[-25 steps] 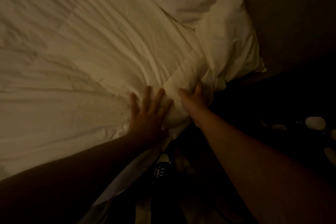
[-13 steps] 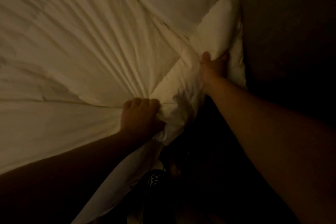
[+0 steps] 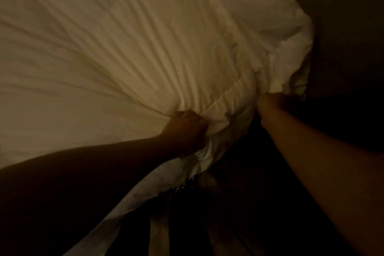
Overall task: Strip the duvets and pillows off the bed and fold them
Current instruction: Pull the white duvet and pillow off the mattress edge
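Left hand (image 3: 185, 129) grips a bunched fistful of the white duvet (image 3: 116, 52) at its near edge, creases fanning away from the fist. Right hand (image 3: 270, 104), just beyond, holds the gathered corner. Farther off, the duvet spreads across the bed in dim light.

Dim bedroom: bed (image 3: 62, 131) under white duvet (image 3: 124, 48).

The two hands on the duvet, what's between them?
In the head view, a bunched, puckered edge of the duvet spans from the left hand to the right hand; both grip it.
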Demonstrator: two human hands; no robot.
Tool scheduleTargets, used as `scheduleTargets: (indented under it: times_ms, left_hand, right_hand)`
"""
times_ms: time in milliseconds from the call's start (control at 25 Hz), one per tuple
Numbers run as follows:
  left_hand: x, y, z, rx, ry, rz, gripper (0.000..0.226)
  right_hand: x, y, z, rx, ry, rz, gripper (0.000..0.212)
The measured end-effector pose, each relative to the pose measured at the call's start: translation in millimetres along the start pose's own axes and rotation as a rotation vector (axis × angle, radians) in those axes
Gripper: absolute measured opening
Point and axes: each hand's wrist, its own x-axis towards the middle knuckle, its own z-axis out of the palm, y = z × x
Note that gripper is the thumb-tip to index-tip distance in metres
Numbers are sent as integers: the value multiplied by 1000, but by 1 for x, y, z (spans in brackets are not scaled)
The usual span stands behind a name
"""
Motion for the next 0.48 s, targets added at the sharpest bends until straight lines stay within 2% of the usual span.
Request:
scheduleTargets:
  times_ms: [80, 160, 200, 360, 480]
  left_hand:
    - [-41, -14, 2, -59, 198, -48, 45]
    - [-94, -31, 12, -85, 362, -169, 58]
    - [-122, -40, 18, -76, 391, -239, 65]
    - [-239, -76, 47, -69, 323, -477, 89]
    - [-328, -85, 87, -61, 263, -712, 103]
  right_hand:
    - [-69, 21, 28, -151, 52, -335, 72]
    - [-129, 41, 59, -272, -19, -737, 74]
    - [-159, 46, 72, -345, -94, -926, 74]
    - [-256, 64, 111, -662, -333, -1462, 63]
    - [-315, 96, 131, -894, -448, -1744, 52]
